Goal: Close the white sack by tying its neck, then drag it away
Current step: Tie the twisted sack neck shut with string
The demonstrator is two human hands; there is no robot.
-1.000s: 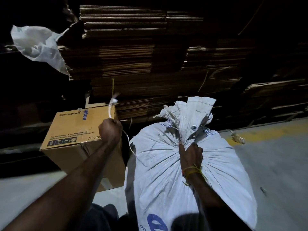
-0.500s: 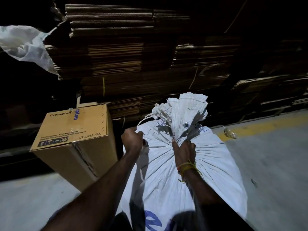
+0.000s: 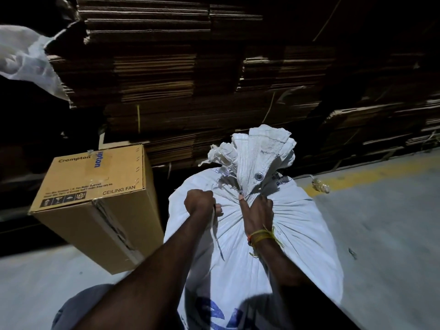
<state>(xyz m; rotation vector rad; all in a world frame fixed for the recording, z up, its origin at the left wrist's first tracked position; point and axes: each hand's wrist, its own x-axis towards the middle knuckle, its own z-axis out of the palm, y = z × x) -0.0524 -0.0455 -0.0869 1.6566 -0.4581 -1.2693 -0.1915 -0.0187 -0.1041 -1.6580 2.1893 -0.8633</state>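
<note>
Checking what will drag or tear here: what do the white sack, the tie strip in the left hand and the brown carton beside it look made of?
White sack: likely woven plastic, matte; fine creases at the bunched neck, metal eyelet. Thin white tie strip held by the left hand: flat, perhaps plastic tape; unclear. Brown carton: corrugated cardboard, printed, stapled edge.

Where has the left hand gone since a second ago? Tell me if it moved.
Yes. The left hand moved rightward from beside the cardboard box onto the white sack.
</note>
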